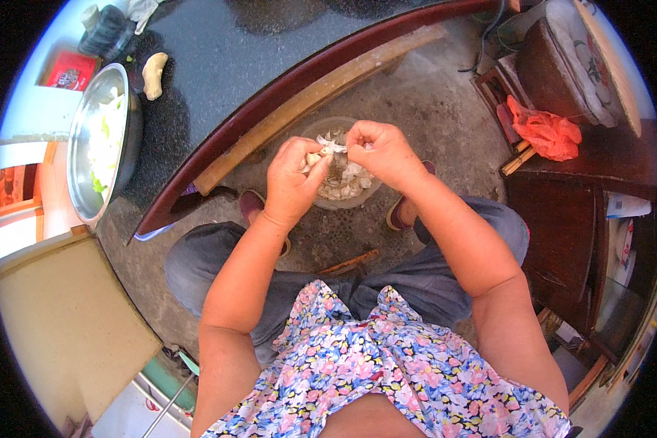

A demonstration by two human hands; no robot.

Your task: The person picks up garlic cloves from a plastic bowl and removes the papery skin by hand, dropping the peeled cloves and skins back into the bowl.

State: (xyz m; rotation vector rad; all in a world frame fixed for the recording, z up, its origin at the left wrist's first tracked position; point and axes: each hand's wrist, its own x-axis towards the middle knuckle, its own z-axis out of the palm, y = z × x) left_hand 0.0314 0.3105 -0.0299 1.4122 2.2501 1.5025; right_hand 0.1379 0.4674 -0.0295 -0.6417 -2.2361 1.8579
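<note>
Several garlic cloves sit in the fingers of my left hand. A strip of papery garlic skin stretches from them towards my right hand, whose thumb and forefinger are pinched together on a bit of the skin. Below both hands, on the floor between the feet, stands a pale round bin. Loose garlic peelings lie inside it. My hands hide part of its rim.
A dark countertop with a red-brown edge runs along the left. On it are a steel bowl of cut greens, a piece of ginger and a red packet. A dark wooden cabinet bears a red plastic bag at right.
</note>
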